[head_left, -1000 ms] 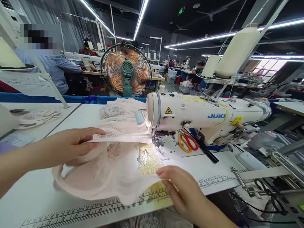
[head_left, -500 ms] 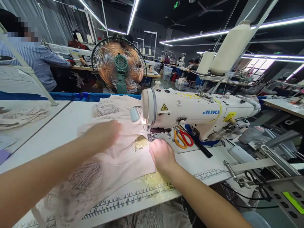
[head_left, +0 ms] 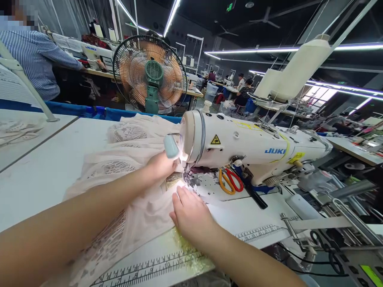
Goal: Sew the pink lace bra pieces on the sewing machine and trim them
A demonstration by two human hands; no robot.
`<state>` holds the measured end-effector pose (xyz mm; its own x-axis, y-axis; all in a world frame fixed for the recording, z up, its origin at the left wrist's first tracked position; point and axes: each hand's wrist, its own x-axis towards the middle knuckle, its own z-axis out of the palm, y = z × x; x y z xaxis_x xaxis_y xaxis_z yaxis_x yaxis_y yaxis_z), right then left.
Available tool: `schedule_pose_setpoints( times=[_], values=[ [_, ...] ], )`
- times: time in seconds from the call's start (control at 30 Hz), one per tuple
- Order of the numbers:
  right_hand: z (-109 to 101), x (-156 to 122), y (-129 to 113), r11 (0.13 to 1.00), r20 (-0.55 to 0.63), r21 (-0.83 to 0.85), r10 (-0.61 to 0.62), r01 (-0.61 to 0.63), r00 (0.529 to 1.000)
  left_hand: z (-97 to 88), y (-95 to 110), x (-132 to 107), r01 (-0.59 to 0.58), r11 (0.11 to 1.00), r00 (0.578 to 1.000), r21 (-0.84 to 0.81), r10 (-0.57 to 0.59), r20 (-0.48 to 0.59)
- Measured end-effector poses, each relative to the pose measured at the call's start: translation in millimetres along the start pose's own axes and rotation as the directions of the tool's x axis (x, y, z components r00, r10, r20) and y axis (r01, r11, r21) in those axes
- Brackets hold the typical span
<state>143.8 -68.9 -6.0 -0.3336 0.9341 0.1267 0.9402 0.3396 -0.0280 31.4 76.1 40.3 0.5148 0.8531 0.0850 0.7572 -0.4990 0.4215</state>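
Pale pink fabric with lace panels (head_left: 149, 209) lies across the sewing machine bed and spreads left over the table. My left hand (head_left: 161, 165) is closed on the fabric just left of the needle area; its fingertips are partly hidden behind the pale blue machine part (head_left: 171, 146). In front of the presser foot (head_left: 187, 175), my right hand (head_left: 193, 213) presses and holds the near edge of the same fabric, fingers close together. The white JUKI sewing machine (head_left: 233, 139) stands with its lit needle end over the cloth.
Scissors with orange and red handles (head_left: 230, 181) lie under the machine arm, beside a black bar (head_left: 257, 195). A printed ruler (head_left: 149, 269) runs along the table's front edge. Behind stand a fan (head_left: 154, 75) and thread cones (head_left: 302, 67). A person in stripes (head_left: 38, 59) sits at left.
My left hand has moved right, from above the cloth to beside the needle area. My right hand has shifted left and nearer to me, and the fabric has shifted with it. The view has tilted slightly.
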Motion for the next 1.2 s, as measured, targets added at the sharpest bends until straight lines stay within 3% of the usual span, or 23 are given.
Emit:
schedule_pose_setpoints(
  times=[0.1, 0.17, 0.23, 0.3, 0.5, 0.9, 1.0, 1.2],
  values=[
    [-9, 9, 9, 0.999, -0.014, -0.002, -0.038, 0.038, 0.999, -3.3, 0, -34, -0.224, 0.975, 0.969, 0.012, 0.221, 0.113],
    [-11, 12, 14, 0.997, -0.037, -0.010, -0.075, 0.075, 0.996, 3.9, -6, -56, -0.444, 0.896, 0.886, -0.002, 0.439, 0.149],
    [-9, 9, 17, 0.994, -0.067, -0.015, -0.108, 0.107, 0.992, 15.5, -15, -73, -0.627, 0.777, 0.778, 0.056, 0.621, 0.097],
    [-3, 0, 19, 0.990, -0.125, -0.013, -0.143, 0.143, 0.982, 26.8, -22, -80, -0.692, 0.701, 0.716, 0.172, 0.697, 0.038],
    [14, -38, 23, 0.978, -0.349, 0.006, -0.194, 0.209, 0.917, 37.5, -19, -78, -0.603, 0.736, 0.783, 0.306, 0.619, 0.055],
    [16, -40, 24, 0.986, -0.390, 0.052, -0.124, 0.156, 0.912, 43.2, -20, -62, -0.556, 0.761, 0.816, 0.334, 0.576, 0.048],
    [15, -40, 24, 0.987, -0.399, 0.050, -0.123, 0.156, 0.909, 37.9, -16, -59, -0.577, 0.744, 0.804, 0.338, 0.591, 0.072],
    [8, -45, 25, 0.981, -0.412, 0.088, -0.123, 0.173, 0.903, 27.3, -4, -58, -0.554, 0.776, 0.829, 0.302, 0.545, 0.122]
  ],
)
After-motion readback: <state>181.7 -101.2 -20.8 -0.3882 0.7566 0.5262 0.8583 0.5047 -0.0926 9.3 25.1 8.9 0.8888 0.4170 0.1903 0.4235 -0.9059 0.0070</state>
